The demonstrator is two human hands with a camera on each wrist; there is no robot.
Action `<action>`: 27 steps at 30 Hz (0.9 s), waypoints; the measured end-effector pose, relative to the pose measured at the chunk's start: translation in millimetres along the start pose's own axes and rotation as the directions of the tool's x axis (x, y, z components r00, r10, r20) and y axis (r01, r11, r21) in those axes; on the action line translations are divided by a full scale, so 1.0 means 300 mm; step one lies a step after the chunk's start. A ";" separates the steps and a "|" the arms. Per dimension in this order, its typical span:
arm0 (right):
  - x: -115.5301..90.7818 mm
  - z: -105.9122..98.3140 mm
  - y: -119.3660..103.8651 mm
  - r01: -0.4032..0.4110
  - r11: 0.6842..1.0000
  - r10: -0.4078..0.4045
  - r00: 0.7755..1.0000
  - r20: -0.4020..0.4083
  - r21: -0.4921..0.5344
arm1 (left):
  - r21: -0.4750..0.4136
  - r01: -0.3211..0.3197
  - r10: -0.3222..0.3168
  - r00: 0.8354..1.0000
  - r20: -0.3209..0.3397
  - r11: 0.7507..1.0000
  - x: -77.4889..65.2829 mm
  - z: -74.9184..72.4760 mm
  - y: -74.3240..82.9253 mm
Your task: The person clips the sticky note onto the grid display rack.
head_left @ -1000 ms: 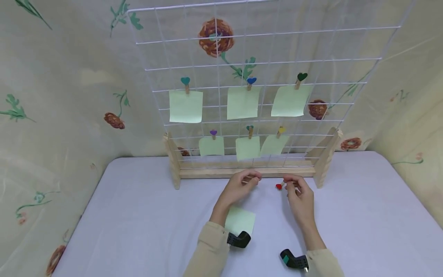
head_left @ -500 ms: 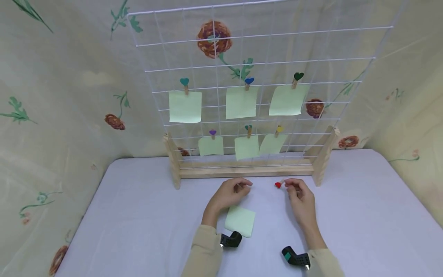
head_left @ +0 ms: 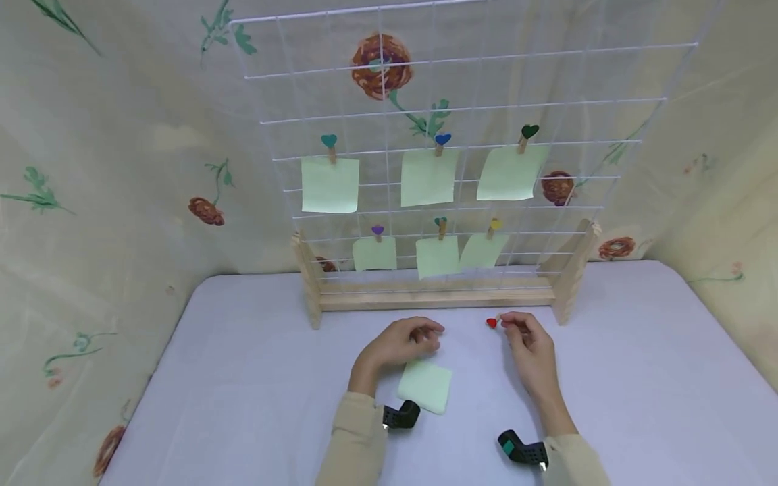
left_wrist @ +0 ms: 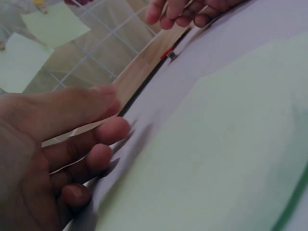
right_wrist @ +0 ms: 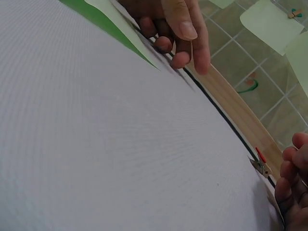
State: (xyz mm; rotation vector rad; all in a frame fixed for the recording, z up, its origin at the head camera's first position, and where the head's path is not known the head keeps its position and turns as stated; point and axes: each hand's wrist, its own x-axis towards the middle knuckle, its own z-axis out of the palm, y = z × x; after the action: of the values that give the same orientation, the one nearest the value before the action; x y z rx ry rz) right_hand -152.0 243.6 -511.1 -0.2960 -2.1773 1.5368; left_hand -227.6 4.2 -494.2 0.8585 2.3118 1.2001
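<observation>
A small wooden clothespin with a red heart (head_left: pixel 491 323) lies on the white table in front of the grid stand. My right hand (head_left: pixel 531 351) is just to its right, fingers loosely bent; the left wrist view shows a gap between those fingers and the clothespin (left_wrist: pixel 169 54). My left hand (head_left: pixel 398 345) hovers over the table with relaxed fingers, and nothing is seen in it. Partly below its wrist lies a pale green pad of sticky notes (head_left: pixel 427 387). In the right wrist view, the left hand (right_wrist: pixel 178 33) shows beside the pad's green edge.
Behind the hands stands a white wire grid (head_left: pixel 389 121) on a wooden base (head_left: pixel 437 300). Two rows of pale green notes hang there from heart clothespins, among them a note (head_left: pixel 330 185) at upper left and another (head_left: pixel 483 251) at lower right. Floral cloth (head_left: pixel 121 202) surrounds the table (head_left: pixel 243 378).
My left hand has drawn back from the grid base toward the left and nearer to me, uncovering more of the note pad. The right hand stays almost still beside the red heart clothespin.
</observation>
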 end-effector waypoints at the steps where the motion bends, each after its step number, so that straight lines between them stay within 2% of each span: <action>1: -0.001 -0.001 -0.013 0.006 1.000 -0.006 1.000 0.006 0.004 | 0.008 -0.008 0.008 1.000 0.018 1.000 -0.001 -0.001 0.004; 7: -0.017 -0.006 -0.086 0.003 1.000 -0.003 1.000 0.027 0.010 | 0.122 -0.080 0.061 0.987 0.150 0.989 -0.007 -0.001 0.014; 14: -0.022 -0.007 -0.094 -0.003 1.000 0.003 0.999 0.039 -0.007 | 0.271 -0.121 0.053 0.968 0.245 0.955 -0.030 0.002 0.027; 18: -0.022 -0.005 -0.091 0.003 1.000 -0.002 0.999 0.044 -0.008 | 0.315 -0.138 0.052 0.963 0.265 0.939 -0.039 0.002 0.040; 24: -0.021 -0.004 -0.096 0.000 0.999 0.002 0.999 0.045 -0.041 | 0.326 -0.131 0.048 0.967 0.251 0.936 -0.036 0.005 0.041; 27: -0.014 -0.003 -0.073 -0.005 0.999 0.007 0.999 0.046 -0.043 | 0.320 -0.127 0.048 0.968 0.245 0.939 -0.029 0.009 0.035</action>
State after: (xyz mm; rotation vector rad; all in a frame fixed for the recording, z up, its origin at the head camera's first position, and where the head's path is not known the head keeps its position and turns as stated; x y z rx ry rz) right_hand -146.0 234.8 -491.4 -0.2837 -2.2493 1.5167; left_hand -216.1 4.6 -486.6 1.1637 2.3320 0.6985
